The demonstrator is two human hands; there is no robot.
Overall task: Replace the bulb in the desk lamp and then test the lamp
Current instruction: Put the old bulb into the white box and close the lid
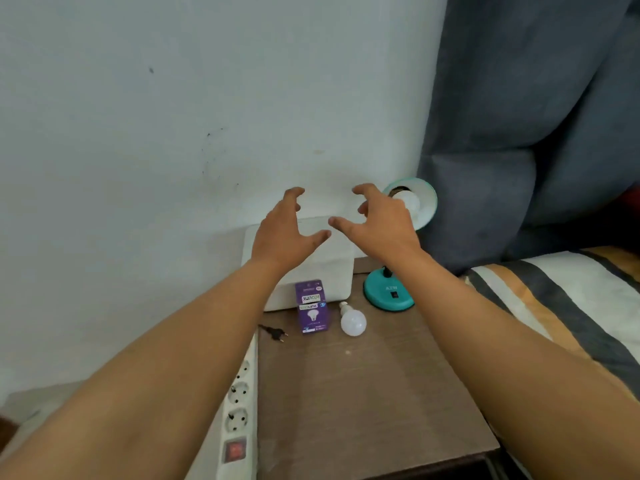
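A teal desk lamp stands at the back right of the brown table (363, 393), with its round base (388, 294) on the wood and its shade (427, 199) tilted toward me. A white bulb (410, 200) sits inside the shade. A loose white bulb (353, 322) lies on the table beside a purple bulb box (311, 306). The lamp's black plug (277, 333) lies unplugged near the left edge. My left hand (284, 237) and my right hand (377, 225) hover raised above the table, fingers spread and curled, holding nothing. The right hand is just left of the shade.
A white box (332, 275) stands against the wall behind the bulb box. A white power strip (239, 407) with a red switch runs along the table's left edge. A dark curtain (519, 133) hangs at the right, above a striped bed cover (554, 299).
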